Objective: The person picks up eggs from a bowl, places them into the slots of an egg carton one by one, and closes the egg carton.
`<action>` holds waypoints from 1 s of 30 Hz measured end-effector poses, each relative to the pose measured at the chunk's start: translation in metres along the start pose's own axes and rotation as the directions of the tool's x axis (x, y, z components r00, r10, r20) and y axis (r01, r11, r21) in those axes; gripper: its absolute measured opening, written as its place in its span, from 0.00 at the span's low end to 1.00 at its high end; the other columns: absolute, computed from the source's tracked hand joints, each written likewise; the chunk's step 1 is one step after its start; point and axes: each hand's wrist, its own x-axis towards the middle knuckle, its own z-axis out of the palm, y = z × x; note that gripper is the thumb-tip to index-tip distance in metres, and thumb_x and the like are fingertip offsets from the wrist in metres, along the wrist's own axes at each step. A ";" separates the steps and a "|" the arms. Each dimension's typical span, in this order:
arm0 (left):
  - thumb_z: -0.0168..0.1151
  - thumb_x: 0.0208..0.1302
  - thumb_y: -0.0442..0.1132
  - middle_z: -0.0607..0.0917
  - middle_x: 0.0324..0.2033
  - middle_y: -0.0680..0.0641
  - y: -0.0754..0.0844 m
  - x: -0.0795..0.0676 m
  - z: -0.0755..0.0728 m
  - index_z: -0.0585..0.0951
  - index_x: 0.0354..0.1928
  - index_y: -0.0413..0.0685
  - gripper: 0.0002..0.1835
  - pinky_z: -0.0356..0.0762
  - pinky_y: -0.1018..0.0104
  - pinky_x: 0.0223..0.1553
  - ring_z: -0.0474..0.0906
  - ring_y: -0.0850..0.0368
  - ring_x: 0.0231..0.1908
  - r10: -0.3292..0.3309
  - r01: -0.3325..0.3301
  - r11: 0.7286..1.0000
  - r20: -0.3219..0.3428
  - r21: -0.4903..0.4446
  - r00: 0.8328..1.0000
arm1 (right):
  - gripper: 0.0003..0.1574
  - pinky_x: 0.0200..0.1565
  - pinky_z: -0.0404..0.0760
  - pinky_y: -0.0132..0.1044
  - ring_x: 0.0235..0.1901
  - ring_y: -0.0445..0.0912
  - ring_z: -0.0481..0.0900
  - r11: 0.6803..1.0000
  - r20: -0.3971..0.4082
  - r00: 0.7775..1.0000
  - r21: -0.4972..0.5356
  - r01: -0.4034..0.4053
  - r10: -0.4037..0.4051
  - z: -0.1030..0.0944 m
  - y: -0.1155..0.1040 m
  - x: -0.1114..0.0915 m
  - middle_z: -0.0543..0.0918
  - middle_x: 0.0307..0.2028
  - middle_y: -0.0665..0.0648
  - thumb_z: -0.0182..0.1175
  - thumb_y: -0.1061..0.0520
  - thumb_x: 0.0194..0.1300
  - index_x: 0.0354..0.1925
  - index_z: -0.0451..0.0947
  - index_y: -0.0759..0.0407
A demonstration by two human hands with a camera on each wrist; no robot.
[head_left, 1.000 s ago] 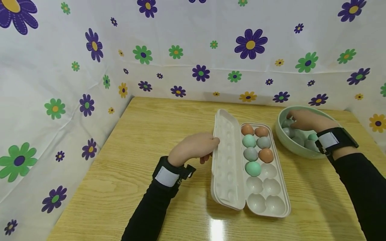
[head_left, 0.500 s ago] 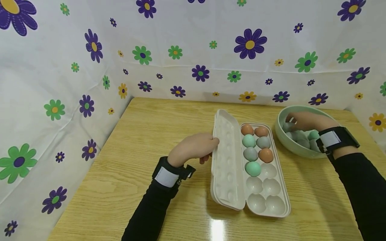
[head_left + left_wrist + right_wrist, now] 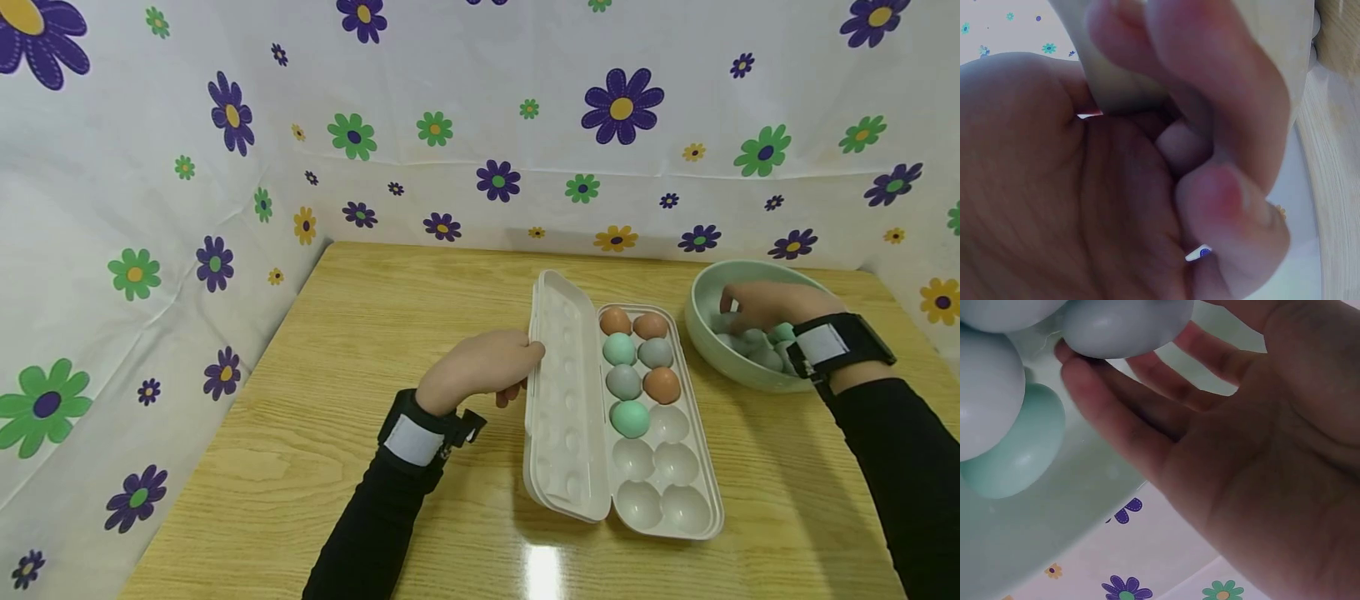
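A white egg carton stands open, its lid (image 3: 567, 400) raised at the left. My left hand (image 3: 483, 367) pinches the outer edge of this lid, with the other fingers curled in the left wrist view. Brown eggs (image 3: 662, 386), grey eggs (image 3: 623, 382) and mint-green eggs (image 3: 630, 419) fill the far cups of the carton tray (image 3: 677, 463), while the near cups hold nothing. Inside the pale green bowl (image 3: 738, 367), my right hand (image 3: 1229, 437) has its fingers and thumb around a grey egg (image 3: 1127, 328). More grey eggs (image 3: 988, 394) and a mint-green egg (image 3: 1019, 447) lie beside it.
The wooden table (image 3: 360, 333) carries the carton, with the bowl to its right at the back. A white flowered cloth (image 3: 450, 83) hangs behind the table and along its sides.
My right hand has shifted slightly right within the bowl, and eggs under it have moved about. My left hand and the carton have stayed put.
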 end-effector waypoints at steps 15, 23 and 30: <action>0.36 0.77 0.45 0.76 0.15 0.51 -0.001 0.001 0.000 0.77 0.27 0.45 0.24 0.72 0.66 0.29 0.76 0.55 0.17 -0.005 0.005 1.000 0.002 -0.006 1.000 | 0.27 0.43 0.81 0.49 0.41 0.55 0.77 0.999 -0.004 0.999 -0.019 -0.051 0.051 0.001 -0.001 -0.001 0.80 0.44 0.66 0.61 0.56 0.65 0.57 0.73 0.73; 0.37 0.77 0.45 0.76 0.15 0.52 -0.001 0.001 0.000 0.76 0.27 0.46 0.23 0.72 0.66 0.29 0.75 0.56 0.17 -0.002 0.002 1.000 -0.002 -0.008 1.000 | 0.26 0.46 0.80 0.53 0.41 0.55 0.77 0.998 -0.068 0.997 -0.049 -0.040 0.036 0.001 -0.002 0.001 0.82 0.45 0.66 0.64 0.58 0.60 0.55 0.75 0.69; 0.37 0.77 0.45 0.76 0.14 0.52 -0.001 0.000 0.000 0.81 0.35 0.36 0.25 0.71 0.66 0.28 0.75 0.56 0.16 0.003 -0.003 1.000 -0.001 -0.002 1.000 | 0.28 0.49 0.80 0.57 0.42 0.57 0.78 0.999 -0.109 0.994 -0.053 -0.005 -0.001 0.000 -0.005 -0.001 0.83 0.47 0.71 0.64 0.63 0.55 0.54 0.76 0.74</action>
